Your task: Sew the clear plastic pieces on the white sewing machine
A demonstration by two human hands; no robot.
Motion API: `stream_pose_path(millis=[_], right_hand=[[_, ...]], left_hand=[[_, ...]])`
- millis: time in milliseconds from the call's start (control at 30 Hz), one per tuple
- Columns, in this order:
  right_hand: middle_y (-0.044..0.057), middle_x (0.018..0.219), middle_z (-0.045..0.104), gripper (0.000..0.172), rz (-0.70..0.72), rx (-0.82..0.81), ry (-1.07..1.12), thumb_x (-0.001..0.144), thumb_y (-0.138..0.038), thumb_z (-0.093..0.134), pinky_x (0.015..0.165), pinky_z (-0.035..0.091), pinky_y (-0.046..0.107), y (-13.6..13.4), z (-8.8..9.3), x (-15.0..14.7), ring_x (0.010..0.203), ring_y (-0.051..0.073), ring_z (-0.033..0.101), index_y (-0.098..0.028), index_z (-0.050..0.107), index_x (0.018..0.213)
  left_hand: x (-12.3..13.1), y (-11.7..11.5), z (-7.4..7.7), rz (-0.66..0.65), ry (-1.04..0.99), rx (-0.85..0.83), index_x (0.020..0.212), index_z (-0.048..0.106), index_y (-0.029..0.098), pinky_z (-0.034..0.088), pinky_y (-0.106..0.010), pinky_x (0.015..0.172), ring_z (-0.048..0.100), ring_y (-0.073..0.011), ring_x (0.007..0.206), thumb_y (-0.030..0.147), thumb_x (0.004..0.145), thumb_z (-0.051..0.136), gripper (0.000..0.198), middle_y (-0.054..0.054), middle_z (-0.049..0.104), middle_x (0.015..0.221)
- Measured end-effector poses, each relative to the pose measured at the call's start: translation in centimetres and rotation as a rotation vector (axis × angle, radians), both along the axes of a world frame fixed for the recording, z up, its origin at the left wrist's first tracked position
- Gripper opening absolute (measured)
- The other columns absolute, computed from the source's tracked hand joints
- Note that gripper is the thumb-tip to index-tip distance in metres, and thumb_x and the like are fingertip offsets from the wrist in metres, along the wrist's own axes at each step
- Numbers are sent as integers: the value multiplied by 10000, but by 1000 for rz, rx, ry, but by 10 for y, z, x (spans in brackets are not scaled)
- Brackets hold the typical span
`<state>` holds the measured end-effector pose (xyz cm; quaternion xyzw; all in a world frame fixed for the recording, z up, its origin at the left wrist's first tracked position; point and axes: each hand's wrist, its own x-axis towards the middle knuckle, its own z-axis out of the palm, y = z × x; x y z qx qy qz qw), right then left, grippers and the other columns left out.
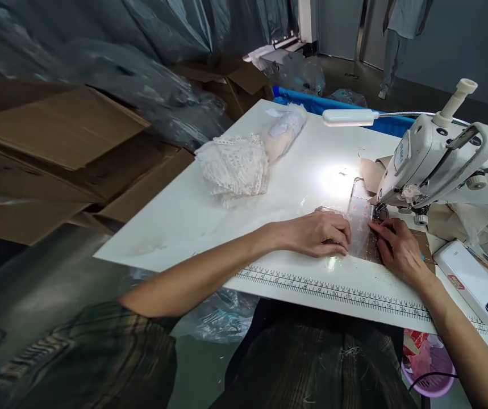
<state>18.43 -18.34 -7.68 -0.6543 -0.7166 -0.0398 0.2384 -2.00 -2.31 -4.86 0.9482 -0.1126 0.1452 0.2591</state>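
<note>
A strip of thin sheer fabric (358, 230) runs under the presser foot (374, 212) of a white sewing machine (418, 153). My left hand (326, 234) rests on the table at the strip's left edge, its fingers curled together against the fabric. On the other side, my right hand (399, 250) holds the fabric down with its index finger pointing close to the presser foot. Part of the fabric under both hands is hidden. A brown plate (423, 244) lies beneath the right hand. Behind the foot sits a beige piece of cloth (370, 173).
White lace (237, 167) and a wrapped bundle (285, 132) lie on the white table (154, 227). A lamp (350, 117) shines over it. A white power bank (469, 278) lies at right, a purple basket (433, 383) below. Cardboard boxes (56, 125) stand left; a person (399, 40) stands behind.
</note>
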Motion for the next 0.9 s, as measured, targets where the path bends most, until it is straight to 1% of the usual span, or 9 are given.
stream_pose_path(millis=[100, 167, 267, 367, 467, 533, 633, 733, 900], right_hand=[[111, 1053, 619, 373, 4, 11, 58, 934, -192, 455, 819, 577, 415, -1, 1, 1, 948, 237, 624, -230, 629, 1261], [102, 1051, 627, 382, 11, 25, 95, 935, -184, 457, 823, 578, 402, -2, 2, 2, 945, 227, 629, -237, 616, 1279], [94, 1042, 628, 378, 62, 44, 94, 930, -167, 459, 837, 573, 398, -3, 3, 2, 954, 219, 624, -246, 632, 1257], [107, 1037, 622, 353, 97, 43, 43, 922, -172, 475, 824, 571, 419, -3, 3, 2, 959, 234, 612, -229, 659, 1218], [124, 1051, 616, 341, 82, 27, 35, 926, -185, 478, 826, 569, 444, -3, 3, 1, 985, 249, 604, -215, 658, 1214], [124, 1057, 616, 344, 79, 17, 51, 931, -187, 472, 825, 566, 452, -3, 4, 0, 990, 252, 601, -222, 652, 1223], [125, 1064, 619, 350, 80, 15, 61, 938, -185, 464, 822, 560, 454, -4, 4, 0, 989, 252, 599, -227, 645, 1234], [126, 1070, 620, 350, 74, 17, 64, 942, -185, 458, 827, 553, 458, -4, 3, -1, 992, 254, 596, -227, 647, 1234], [130, 1062, 626, 338, 60, 22, 77, 949, -197, 455, 833, 557, 452, -4, 2, -1, 985, 251, 598, -209, 654, 1223]], left_hand=[[1, -3, 7, 16, -48, -48, 865, 736, 172, 522, -315, 794, 668, -153, 862, 215, 922, 615, 140, -65, 725, 942], [2, -8, 9, 64, -116, -104, 845, 727, 157, 540, -305, 778, 676, -150, 861, 212, 924, 599, 160, -78, 725, 949], [4, -18, 4, 132, -246, -154, 830, 703, 132, 563, -300, 772, 682, -147, 855, 194, 917, 580, 162, -97, 725, 947], [8, -26, -7, 98, -268, -85, 855, 693, 134, 571, -296, 771, 674, -148, 865, 196, 940, 544, 182, -93, 732, 937], [9, -29, -18, 54, -237, 66, 863, 694, 149, 571, -302, 755, 656, -145, 824, 208, 974, 501, 231, -78, 739, 931], [8, -30, -22, 48, -261, 151, 887, 697, 137, 567, -307, 749, 646, -151, 808, 203, 975, 506, 220, -86, 740, 936], [6, -29, -22, 51, -310, 216, 920, 697, 116, 561, -305, 731, 640, -159, 807, 190, 960, 533, 184, -101, 738, 950], [4, -28, -20, 77, -323, 246, 874, 698, 142, 552, -310, 708, 633, -151, 780, 175, 955, 517, 201, -87, 741, 967], [3, -24, -19, 136, -363, 213, 849, 695, 154, 547, -312, 697, 643, -146, 776, 182, 944, 522, 200, -79, 749, 952]])
